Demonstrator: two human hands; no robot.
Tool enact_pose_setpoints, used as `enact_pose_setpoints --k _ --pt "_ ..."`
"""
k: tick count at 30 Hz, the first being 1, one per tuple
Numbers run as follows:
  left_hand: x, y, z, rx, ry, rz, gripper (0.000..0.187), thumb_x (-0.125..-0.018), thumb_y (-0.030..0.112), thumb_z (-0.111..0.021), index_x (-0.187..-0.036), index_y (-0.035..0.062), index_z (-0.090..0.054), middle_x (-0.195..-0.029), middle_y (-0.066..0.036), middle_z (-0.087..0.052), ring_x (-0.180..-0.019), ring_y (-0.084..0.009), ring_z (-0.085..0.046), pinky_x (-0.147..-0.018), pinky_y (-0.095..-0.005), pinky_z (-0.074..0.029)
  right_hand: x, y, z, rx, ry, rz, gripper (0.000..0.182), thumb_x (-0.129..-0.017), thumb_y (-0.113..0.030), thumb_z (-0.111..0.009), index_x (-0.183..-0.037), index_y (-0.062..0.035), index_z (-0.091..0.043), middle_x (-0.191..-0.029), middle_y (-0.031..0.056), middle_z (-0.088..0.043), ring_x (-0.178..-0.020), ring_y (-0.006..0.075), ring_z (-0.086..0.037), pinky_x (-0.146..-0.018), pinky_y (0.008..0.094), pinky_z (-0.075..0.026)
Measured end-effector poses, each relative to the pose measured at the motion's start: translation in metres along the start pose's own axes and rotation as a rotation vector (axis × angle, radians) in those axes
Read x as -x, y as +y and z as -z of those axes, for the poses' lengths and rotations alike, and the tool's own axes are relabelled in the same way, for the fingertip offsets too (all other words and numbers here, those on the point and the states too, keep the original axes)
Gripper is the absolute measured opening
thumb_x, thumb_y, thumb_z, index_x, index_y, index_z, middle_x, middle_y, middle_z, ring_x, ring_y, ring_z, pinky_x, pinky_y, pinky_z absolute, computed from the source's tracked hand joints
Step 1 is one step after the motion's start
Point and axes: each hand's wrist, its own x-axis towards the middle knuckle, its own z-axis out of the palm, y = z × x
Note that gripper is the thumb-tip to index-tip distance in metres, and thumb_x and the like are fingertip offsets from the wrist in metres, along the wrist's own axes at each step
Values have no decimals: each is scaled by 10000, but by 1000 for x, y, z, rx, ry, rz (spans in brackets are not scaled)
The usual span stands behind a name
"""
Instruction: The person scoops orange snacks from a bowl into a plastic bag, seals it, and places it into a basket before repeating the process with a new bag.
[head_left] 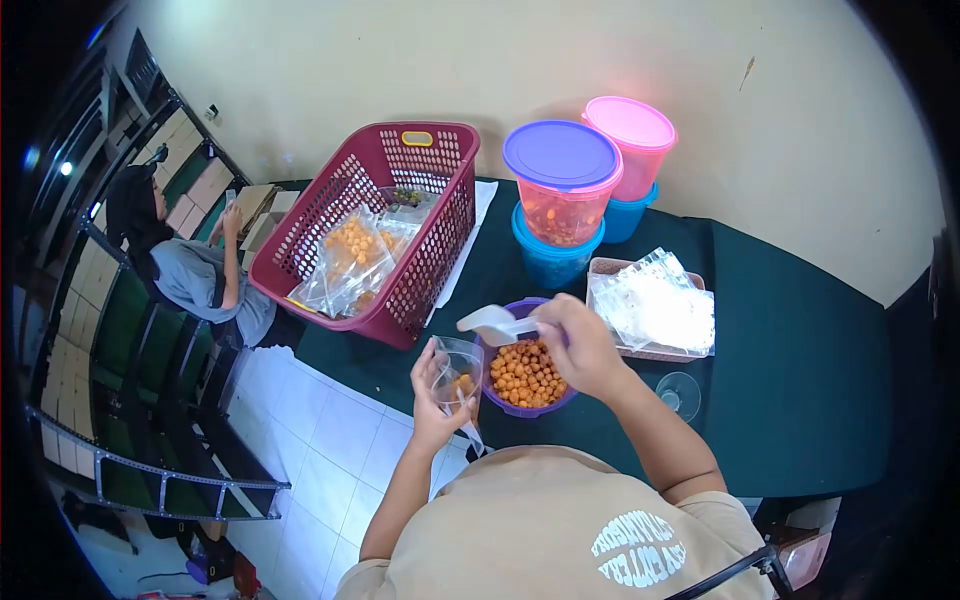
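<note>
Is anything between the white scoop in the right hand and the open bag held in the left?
Nothing visible. The right hand holds the white scoop just above the clear bag, which the left hand holds open beside the purple bowl of orange snacks.

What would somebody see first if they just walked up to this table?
Probably the purple bowl heaped with orange snack balls at the table's near edge, where the right hand holds a white scoop over it and the left hand holds a small clear bag beside it. Then the big red basket of filled bags at the left, and the stacked tubs with purple and pink lids by the wall.
</note>
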Motion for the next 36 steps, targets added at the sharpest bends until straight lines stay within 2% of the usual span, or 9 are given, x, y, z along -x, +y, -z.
enact_pose_setpoints --k 7,10,17,21,26,29,31,33,36 --pt "-17 31 22 526 277 24 901 -750 231 -728 -1440 181 -151 -1513 -168 -245 -1347 -354 -322 -1067 -466 -326 48 21 85 387 155 -549 157 -902 -100 -483 -1025 -7 -513 -918 224 -630 -874 393 -615 -760 442 -462" --pt "-27 27 46 1022 166 39 771 -751 366 -669 -1427 225 -326 -1523 -168 -228 -1386 -404 -236 -1109 -506 -279 91 32 121 781 -8 -987 182 -902 -103 -457 -1066 -37 -501 -954 222 -640 -897 425 -607 -753 485 -457" --pt "-50 34 33 1489 90 61 769 -746 422 -640 -1426 203 -356 -1530 -178 -203 -1386 -464 -186 -1052 -516 -356 224 85 147 751 303 -1107 90 -918 -81 -478 -1002 -51 -485 -900 190 -635 -874 388 -624 -735 455 -468" --pt "-58 43 25 1392 -4 42 737 -770 424 -608 -1428 209 -354 -1528 -168 -213 -1375 -469 -204 -1049 -505 -364 254 98 137 716 395 -1130 91 -924 -96 -483 -1007 -61 -483 -903 188 -637 -886 382 -626 -745 446 -468" --pt "-66 59 27 1529 160 -26 805 -745 443 -618 -1436 142 -335 -1489 -167 -286 -1356 -431 -263 -1056 -527 -320 272 110 133 681 415 -1126 119 -894 -52 -531 -1005 -59 -487 -901 194 -636 -869 389 -623 -746 441 -469" --pt "-71 61 40 1346 66 -89 794 -744 425 -621 -1432 141 -343 -1479 -176 -300 -1354 -431 -265 -1062 -536 -317 281 114 136 659 466 -1208 139 -883 -57 -551 -1009 -49 -492 -932 197 -629 -894 393 -611 -777 445 -463" --pt "-70 55 50 1556 233 19 780 -741 400 -625 -1427 147 -354 -1474 -179 -308 -1365 -439 -243 -1053 -559 -323 291 121 137 714 423 -1215 168 -873 -70 -570 -1022 -45 -498 -968 201 -619 -926 392 -599 -800 447 -458" --pt "-63 49 63 1346 88 -41 729 -743 364 -625 -1387 98 -410 -1461 -154 -345 -1377 -392 -243 -1143 -476 -221 301 126 133 774 411 -1245 197 -863 -82 -590 -1036 -40 -503 -1004 204 -608 -957 392 -587 -822 449 -454" --pt "-54 41 66 1407 30 -39 745 -759 326 -626 -1431 148 -358 -1495 -145 -299 -1400 -403 -183 -1144 -486 -194 315 131 136 746 408 -1315 354 -832 -154 -654 -1146 -66 -515 -1162 203 -554 -1079 393 -528 -881 445 -447"
